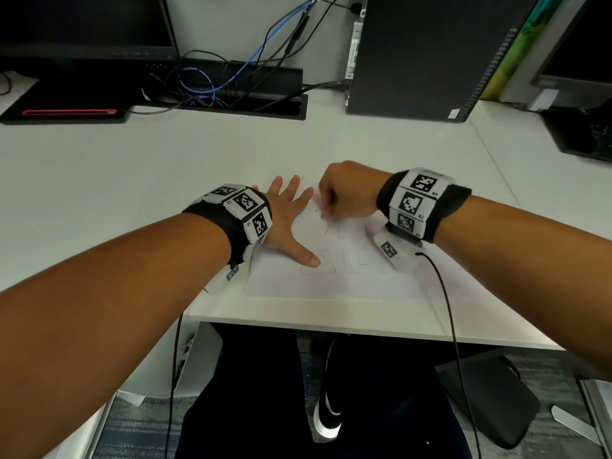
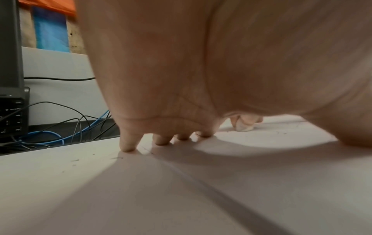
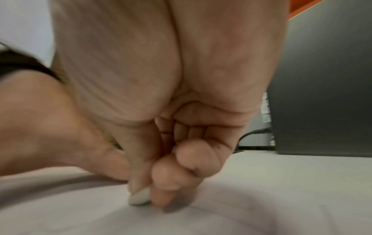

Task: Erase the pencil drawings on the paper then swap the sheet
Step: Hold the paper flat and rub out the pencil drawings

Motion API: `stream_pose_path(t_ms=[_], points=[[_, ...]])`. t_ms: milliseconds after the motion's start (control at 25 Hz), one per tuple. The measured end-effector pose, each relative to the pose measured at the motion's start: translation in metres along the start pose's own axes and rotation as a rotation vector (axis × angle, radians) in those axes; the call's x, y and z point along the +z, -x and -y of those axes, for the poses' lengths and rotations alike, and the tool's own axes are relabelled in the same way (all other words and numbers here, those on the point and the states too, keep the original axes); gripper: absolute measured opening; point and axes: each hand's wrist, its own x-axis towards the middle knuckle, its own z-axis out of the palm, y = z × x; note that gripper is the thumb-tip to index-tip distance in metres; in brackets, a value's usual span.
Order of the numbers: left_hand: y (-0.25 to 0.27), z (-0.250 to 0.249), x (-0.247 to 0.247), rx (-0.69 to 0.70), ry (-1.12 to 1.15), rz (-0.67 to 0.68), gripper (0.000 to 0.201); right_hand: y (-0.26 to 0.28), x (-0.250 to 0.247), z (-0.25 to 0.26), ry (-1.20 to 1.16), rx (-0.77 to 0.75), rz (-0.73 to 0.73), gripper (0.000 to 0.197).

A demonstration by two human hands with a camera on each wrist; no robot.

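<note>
A white sheet of paper [image 1: 331,279] with faint pencil shapes lies near the front edge of the white desk [image 1: 132,180]. My left hand [image 1: 291,213] lies flat on the paper's left part with the fingers spread, pressing it down; the fingertips [image 2: 128,147] touch the surface. My right hand [image 1: 344,197] is curled, and thumb and fingers pinch a small white eraser [image 3: 139,198] whose tip is pressed on the paper [image 3: 261,206]. The same eraser [image 2: 244,126] shows beyond my left palm. Small eraser crumbs lie on the sheet.
A black computer tower [image 1: 427,54] stands at the back right, a monitor [image 1: 82,24] at the back left. Blue and black cables [image 1: 228,74] fill a tray between them. A dark keyboard [image 1: 583,134] is at far right. Thin black wires hang from both wrist bands.
</note>
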Motion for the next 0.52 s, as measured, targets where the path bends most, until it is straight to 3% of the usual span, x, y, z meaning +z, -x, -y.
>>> stream_pose_path(t_ms=[80,200,360,520], points=[[0.001,-0.001,0.0,-0.003,-0.002,0.0,0.143,0.001,-0.001,-0.003,-0.011,0.034,-0.015,0.011],[0.002,-0.001,-0.001,-0.001,-0.002,0.006,0.143,0.006,0.007,0.005,0.006,-0.061,0.084,0.014],[0.004,-0.003,-0.002,-0.005,0.0,0.007,0.142,0.002,-0.001,-0.007,-0.014,0.043,-0.017,0.017],[0.003,-0.002,-0.002,0.0,0.0,0.004,0.142,0.009,0.009,0.005,-0.005,-0.056,0.073,0.017]])
